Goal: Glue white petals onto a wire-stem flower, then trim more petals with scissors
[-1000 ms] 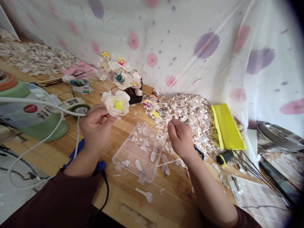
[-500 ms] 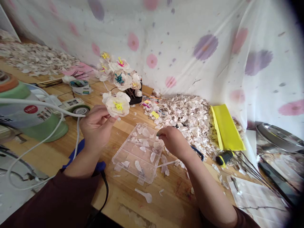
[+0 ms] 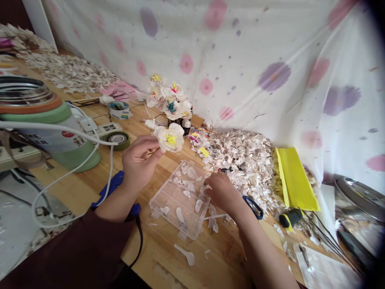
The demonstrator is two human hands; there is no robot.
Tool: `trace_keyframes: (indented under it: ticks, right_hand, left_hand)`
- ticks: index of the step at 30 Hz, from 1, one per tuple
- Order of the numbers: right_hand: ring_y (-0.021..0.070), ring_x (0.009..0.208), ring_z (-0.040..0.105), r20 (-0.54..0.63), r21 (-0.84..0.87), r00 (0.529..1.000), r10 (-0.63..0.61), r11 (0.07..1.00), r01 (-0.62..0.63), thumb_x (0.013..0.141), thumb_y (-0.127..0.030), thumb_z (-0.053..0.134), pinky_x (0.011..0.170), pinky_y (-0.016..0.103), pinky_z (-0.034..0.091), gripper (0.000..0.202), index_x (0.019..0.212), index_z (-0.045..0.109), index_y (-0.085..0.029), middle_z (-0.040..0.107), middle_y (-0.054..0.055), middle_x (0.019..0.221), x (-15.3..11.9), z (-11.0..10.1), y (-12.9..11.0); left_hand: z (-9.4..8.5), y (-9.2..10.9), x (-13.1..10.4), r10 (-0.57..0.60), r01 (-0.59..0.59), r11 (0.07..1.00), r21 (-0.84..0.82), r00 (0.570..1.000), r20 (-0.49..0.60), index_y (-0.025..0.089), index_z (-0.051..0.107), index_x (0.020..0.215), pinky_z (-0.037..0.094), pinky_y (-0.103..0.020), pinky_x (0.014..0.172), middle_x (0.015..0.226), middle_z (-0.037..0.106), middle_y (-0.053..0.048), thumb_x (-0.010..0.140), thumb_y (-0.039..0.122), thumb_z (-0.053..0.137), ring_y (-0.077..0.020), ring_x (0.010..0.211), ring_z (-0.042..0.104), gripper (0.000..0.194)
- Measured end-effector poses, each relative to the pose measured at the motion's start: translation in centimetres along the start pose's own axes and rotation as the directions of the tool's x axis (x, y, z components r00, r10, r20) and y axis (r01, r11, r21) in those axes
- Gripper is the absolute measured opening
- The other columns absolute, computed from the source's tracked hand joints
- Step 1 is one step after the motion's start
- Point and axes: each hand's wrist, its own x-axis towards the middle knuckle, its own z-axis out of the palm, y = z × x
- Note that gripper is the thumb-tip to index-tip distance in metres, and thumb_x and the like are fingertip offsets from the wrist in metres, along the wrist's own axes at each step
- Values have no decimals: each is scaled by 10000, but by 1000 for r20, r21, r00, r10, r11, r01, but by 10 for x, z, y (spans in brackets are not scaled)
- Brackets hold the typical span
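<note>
Between the thumb and fingers of my left hand [image 3: 140, 162] is the stem of a white handmade flower [image 3: 170, 138] with a yellow centre, raised above the table. My right hand [image 3: 221, 192] reaches down to the right side of a clear divided plastic tray [image 3: 164, 194]. Its fingers are bent together in a pinch at a pale petal [image 3: 205, 191]; the palm partly hides the grip. Several loose white petals [image 3: 179, 214] lie in the tray's compartments. Behind the held flower stands a bunch of similar white flowers [image 3: 171, 98] in a dark pot.
A large heap of white petals [image 3: 240, 156] spreads behind my right hand. Yellow paper [image 3: 296, 178], blue-handled scissors [image 3: 254, 207] and a black-yellow handled tool [image 3: 291, 219] lie to the right. On the left are a green bottle [image 3: 69, 136], white cables, tape [image 3: 118, 140] and a blue tool [image 3: 112, 188].
The view has turned left, so most things sit farther right. My right hand has dropped slightly toward the petal in the tray. My left hand still holds the flower.
</note>
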Motion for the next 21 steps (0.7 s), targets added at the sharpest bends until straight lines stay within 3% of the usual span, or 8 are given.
trace_keyframes:
  ticks: [5, 21]
  right_hand:
    - [246, 1027, 572, 12, -18, 1000, 15, 1000, -15, 778, -102, 632, 940, 327, 356, 173, 927, 712, -137, 679, 114, 999, 4, 3, -1]
    - [214, 889, 605, -18, 5, 1000, -10, 1000, 11, 791, -56, 534, 762, 274, 368, 202, 818, 702, -164, 704, 84, 885, 7, 2, 2]
  left_hand:
    - [0, -2, 0, 20, -20, 1000, -16, 1000, 0, 268, 741, 789, 498, -324, 657, 786, 684, -2, 746, 165, 731, -173, 746, 614, 112]
    - [-2, -5, -3, -4, 4, 1000, 2, 999, 35, 289, 742, 822, 500, -333, 647, 818, 686, -21, 749, 129, 707, -197, 779, 622, 179]
